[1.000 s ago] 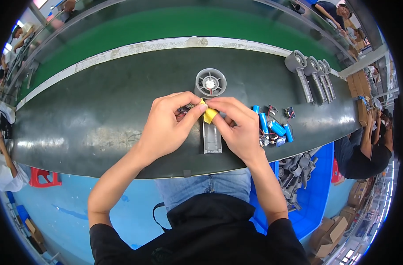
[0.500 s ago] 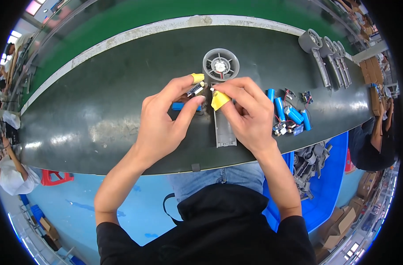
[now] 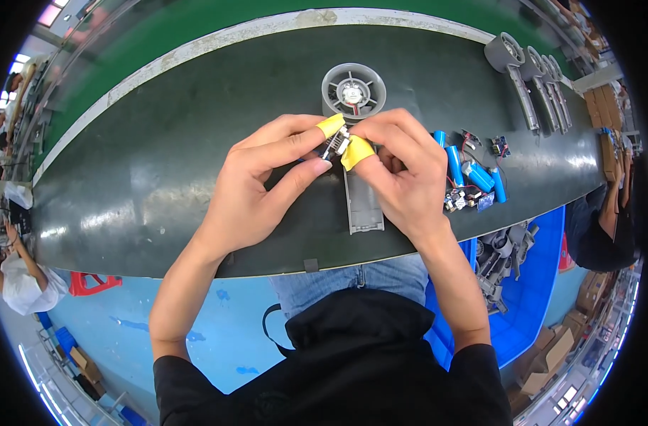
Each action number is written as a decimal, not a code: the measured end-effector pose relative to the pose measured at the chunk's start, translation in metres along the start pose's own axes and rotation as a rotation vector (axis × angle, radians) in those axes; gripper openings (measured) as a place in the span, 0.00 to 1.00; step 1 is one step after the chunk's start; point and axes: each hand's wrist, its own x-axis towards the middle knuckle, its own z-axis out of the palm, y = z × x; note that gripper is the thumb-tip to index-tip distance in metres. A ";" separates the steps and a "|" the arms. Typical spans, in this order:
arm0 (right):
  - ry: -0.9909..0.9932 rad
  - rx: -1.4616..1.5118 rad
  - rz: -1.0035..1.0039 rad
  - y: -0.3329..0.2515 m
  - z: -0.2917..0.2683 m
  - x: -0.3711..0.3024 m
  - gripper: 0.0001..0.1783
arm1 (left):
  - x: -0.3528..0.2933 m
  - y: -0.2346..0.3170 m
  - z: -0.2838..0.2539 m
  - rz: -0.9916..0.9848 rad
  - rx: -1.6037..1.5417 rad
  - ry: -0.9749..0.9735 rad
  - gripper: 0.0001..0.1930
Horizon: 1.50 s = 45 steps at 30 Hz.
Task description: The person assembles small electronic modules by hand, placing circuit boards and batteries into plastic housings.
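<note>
Head view shows your left hand [image 3: 256, 177] pinching the small circuit board [image 3: 336, 144], and your right hand [image 3: 409, 170] meets its edge, though what those fingers grip I cannot tell. Below lies the grey fan [image 3: 367, 94], its motor [image 3: 351, 94] seemingly already mounted, its handle [image 3: 365, 206] open, the board not yet inside; compared with half a second ago, your separated hands have come together.

A black short-sleeved top [image 3: 338, 376] clothes the person, its sleeves [image 3: 185, 387] ending near the elbows, the forearms [image 3: 189, 291] bare. A thick fold of black fabric [image 3: 359, 319] bunches at the waist, and a thin black strap [image 3: 266, 328] loops out on the left. Faded blue jeans [image 3: 395, 280] cover the lap. Yellow coverings [image 3: 331, 126] wrap two fingers [image 3: 295, 145]: the left index and the right thumb [image 3: 377, 177].
</note>
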 end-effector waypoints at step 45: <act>-0.007 -0.085 -0.140 0.006 -0.001 -0.001 0.14 | 0.000 -0.004 0.000 0.208 0.368 -0.051 0.13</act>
